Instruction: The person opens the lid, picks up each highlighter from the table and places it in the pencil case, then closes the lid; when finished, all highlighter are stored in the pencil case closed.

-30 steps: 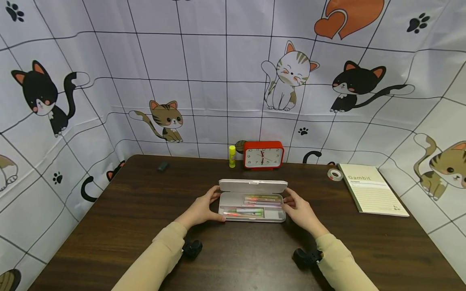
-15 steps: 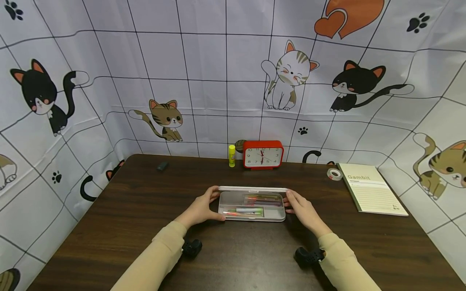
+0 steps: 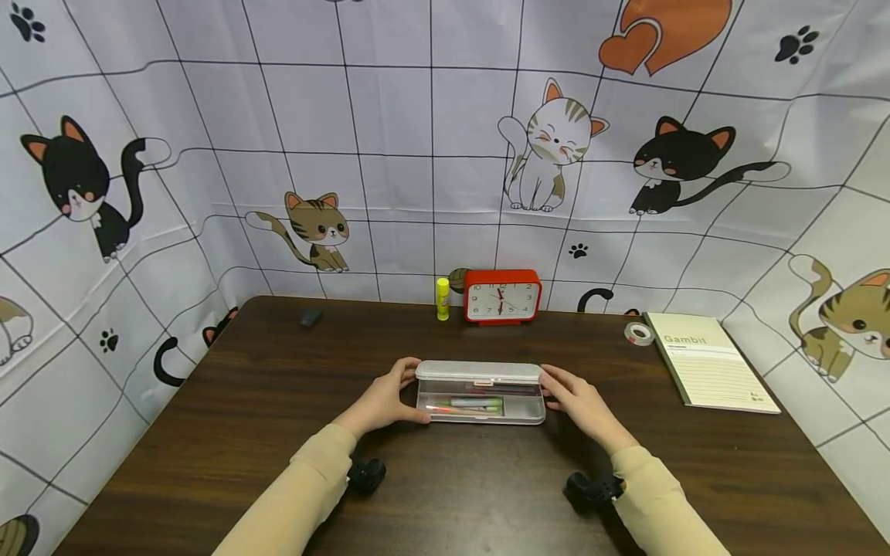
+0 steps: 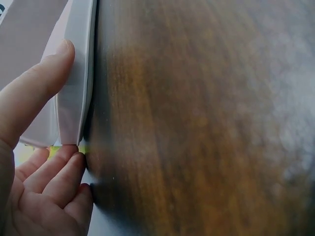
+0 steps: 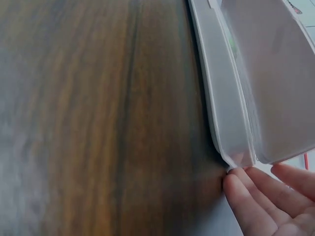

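Note:
A translucent white pencil case (image 3: 518,411) lies on the table with its hinged lid (image 3: 480,372) partly lowered. Inside, several pens (image 3: 476,405) show in the front compartment; the lid hides most of the back part. The left hand (image 3: 385,398) grips the case's left end. In the left wrist view its thumb (image 4: 42,83) lies along the front wall, fingertips against the end. At the right end is the right hand (image 3: 580,404). Its fingers (image 5: 263,194) touch the case's end wall in the right wrist view, one fingertip at the lid's edge; its thumb is out of that view.
Behind the case stand a yellow glue stick (image 3: 443,300) and a red clock (image 3: 503,296). A tape roll (image 3: 639,333) and a notepad (image 3: 711,363) lie at the right. A small dark block (image 3: 310,317) lies at the back left of the brown table (image 3: 445,494).
The lid has swung forward and down from leaning back, now covering the rear of the case. The right hand has shifted slightly with it; the left hand has stayed in place.

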A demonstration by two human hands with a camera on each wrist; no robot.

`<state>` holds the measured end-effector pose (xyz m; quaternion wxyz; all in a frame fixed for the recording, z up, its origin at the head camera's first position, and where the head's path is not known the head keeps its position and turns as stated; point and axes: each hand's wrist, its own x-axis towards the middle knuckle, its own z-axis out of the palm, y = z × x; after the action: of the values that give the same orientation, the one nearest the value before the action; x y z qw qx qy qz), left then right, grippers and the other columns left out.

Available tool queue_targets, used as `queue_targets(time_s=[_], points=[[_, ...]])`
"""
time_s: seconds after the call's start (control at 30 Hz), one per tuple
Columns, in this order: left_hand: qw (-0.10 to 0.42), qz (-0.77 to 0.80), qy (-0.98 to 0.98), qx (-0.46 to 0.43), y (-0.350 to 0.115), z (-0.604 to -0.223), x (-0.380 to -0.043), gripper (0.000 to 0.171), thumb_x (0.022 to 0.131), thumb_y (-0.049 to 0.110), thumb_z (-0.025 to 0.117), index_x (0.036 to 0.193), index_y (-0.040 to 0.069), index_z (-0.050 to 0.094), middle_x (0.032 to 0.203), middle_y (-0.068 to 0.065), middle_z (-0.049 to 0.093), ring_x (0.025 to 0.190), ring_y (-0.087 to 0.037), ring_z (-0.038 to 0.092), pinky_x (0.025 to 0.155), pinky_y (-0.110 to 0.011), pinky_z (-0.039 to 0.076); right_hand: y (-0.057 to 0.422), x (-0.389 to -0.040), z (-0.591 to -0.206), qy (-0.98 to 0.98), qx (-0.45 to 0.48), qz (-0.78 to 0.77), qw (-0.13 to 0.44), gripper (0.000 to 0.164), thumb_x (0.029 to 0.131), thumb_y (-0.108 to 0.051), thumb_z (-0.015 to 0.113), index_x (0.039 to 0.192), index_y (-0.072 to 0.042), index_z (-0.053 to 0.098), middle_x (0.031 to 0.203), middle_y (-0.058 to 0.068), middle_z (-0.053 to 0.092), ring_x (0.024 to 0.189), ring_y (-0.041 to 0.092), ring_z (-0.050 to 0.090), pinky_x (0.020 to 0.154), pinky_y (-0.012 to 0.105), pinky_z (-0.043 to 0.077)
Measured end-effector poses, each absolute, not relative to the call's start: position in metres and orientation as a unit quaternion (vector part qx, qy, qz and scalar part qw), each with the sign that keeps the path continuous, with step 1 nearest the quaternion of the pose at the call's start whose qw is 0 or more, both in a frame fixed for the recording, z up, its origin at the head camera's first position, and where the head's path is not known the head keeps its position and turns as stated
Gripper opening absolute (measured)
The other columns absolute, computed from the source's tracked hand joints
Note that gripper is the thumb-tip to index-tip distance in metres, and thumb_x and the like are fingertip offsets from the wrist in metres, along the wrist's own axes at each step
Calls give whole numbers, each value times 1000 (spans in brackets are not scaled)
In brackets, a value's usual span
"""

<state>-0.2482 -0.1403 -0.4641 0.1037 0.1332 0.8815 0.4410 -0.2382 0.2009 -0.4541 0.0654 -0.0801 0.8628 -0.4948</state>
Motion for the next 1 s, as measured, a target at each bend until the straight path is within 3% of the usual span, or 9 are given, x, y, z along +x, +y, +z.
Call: queue_targets(time_s=[0.2, 0.43, 0.8, 1.0], points=[[100, 416, 891, 149, -141, -465, -249, 98, 67, 29, 87, 146, 8, 32, 144, -15, 45, 132, -29, 43, 106, -48, 35, 205, -237, -454, 873, -103, -470, 82, 63, 95, -38, 55, 145, -2, 37, 137, 26, 47, 100, 27, 67, 84, 36, 54], [102, 404, 896, 153, -141, -465, -249, 99, 68, 29, 87, 148, 7, 32, 145, -13, 44, 132, -27, 43, 107, -46, 35, 207, -238, -453, 894, -128, -422, 78, 71, 90, -39, 61, 145, -2, 37, 135, 23, 51, 114, 31, 59, 92, 45, 49], [109, 390, 901, 153, -142, -464, -251, 99, 68, 33, 86, 148, 8, 32, 144, -17, 44, 133, -30, 42, 107, -47, 35, 211, -243, -453, 906, -162, -383, 86, 80, 84, -40, 70, 145, -1, 36, 128, 21, 58, 116, 32, 57, 92, 49, 47], [104, 383, 905, 157, -142, -465, -253, 99, 68, 34, 86, 148, 7, 33, 143, -16, 45, 133, -30, 42, 108, -46, 33, 210, -245, -453, 906, -167, -377, 96, 85, 81, -39, 74, 146, -1, 35, 140, 26, 45, 118, 39, 55, 95, 49, 46]])
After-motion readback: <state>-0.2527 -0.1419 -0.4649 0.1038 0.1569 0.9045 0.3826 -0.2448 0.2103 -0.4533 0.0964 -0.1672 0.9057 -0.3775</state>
